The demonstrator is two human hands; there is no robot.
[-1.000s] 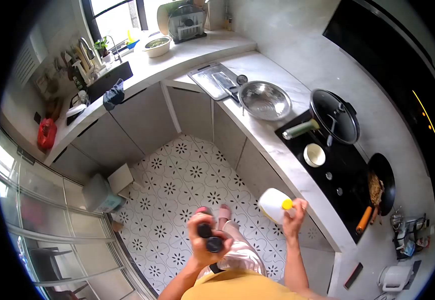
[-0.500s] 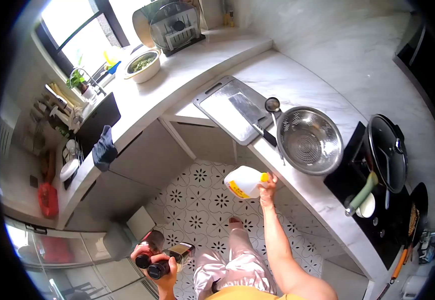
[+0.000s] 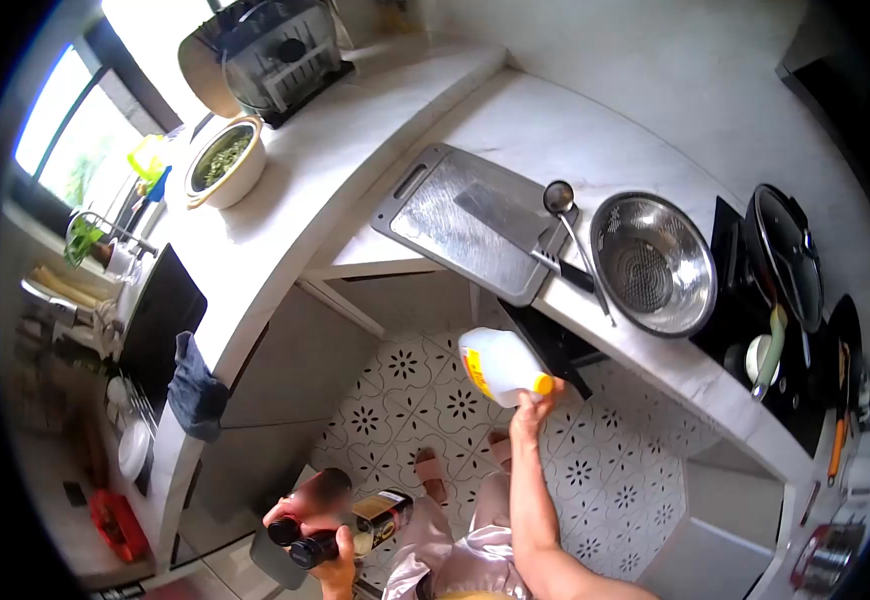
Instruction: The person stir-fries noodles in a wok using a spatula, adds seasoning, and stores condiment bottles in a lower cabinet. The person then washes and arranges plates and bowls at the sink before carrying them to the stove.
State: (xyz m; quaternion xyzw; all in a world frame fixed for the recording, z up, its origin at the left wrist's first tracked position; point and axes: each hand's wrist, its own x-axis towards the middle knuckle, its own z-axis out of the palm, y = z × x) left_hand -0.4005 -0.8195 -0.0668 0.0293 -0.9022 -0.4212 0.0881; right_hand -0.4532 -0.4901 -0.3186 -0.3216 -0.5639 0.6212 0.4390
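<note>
My left hand (image 3: 338, 568) is closed around two bottles with black caps, held side by side at the lower left. One is a dark reddish bottle (image 3: 321, 492); the other bottle (image 3: 383, 515) has a black and gold label. Out in front, my right hand (image 3: 532, 412) grips a white plastic jug (image 3: 503, 366) near its yellow cap. The jug is tilted, its cap towards me and its base pointing away, above the tiled floor. Just beyond the jug, a dark opening (image 3: 555, 345) shows beneath the counter edge.
On the counter lie a cutting board (image 3: 455, 215) with a knife (image 3: 562, 268), a ladle (image 3: 559, 198) and a steel colander (image 3: 653, 265). A stove with a lidded pan (image 3: 787, 255) is at right. A bowl of greens (image 3: 225, 160) stands left, above a hanging cloth (image 3: 195, 390).
My view has turned and shifted. The jug has tipped further, with its cap lower, and is nearer the counter. A dark opening now shows under the counter edge. Both bottles stay in my left hand.
</note>
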